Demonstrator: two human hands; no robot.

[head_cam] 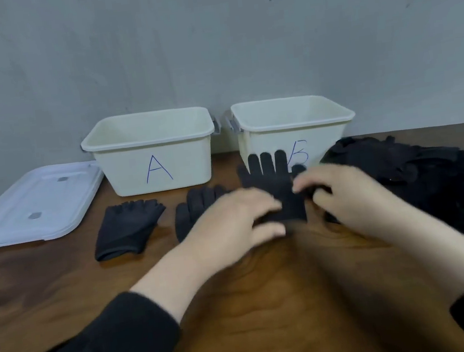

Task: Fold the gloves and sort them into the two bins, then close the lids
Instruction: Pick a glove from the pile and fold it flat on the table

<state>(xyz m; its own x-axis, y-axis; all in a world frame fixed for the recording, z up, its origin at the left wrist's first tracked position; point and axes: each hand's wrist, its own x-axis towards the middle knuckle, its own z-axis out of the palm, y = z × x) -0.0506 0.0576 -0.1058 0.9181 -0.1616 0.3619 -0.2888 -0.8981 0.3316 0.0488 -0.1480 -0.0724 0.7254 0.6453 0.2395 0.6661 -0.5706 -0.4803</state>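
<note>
Gloves are where you are now: one black glove (272, 182) lies flat on the table (63, 284) just in front of bin B (292, 127), fingers pointing at the bin. Your left hand (230, 220) rests on its cuff end with fingers loosely spread, and your right hand (340, 188) touches its right edge, fingers relaxed; blur hides whether either pinches the cloth. A folded glove (127, 228) sits in front of bin A (151, 147), and another glove (196, 206) lies partly under your left hand. As far as shows, both bins hold nothing, a large pile of gloves (429, 178) waits at your right, and the lids (35, 205) lie stacked left of bin A. Nearly everything remains.
</note>
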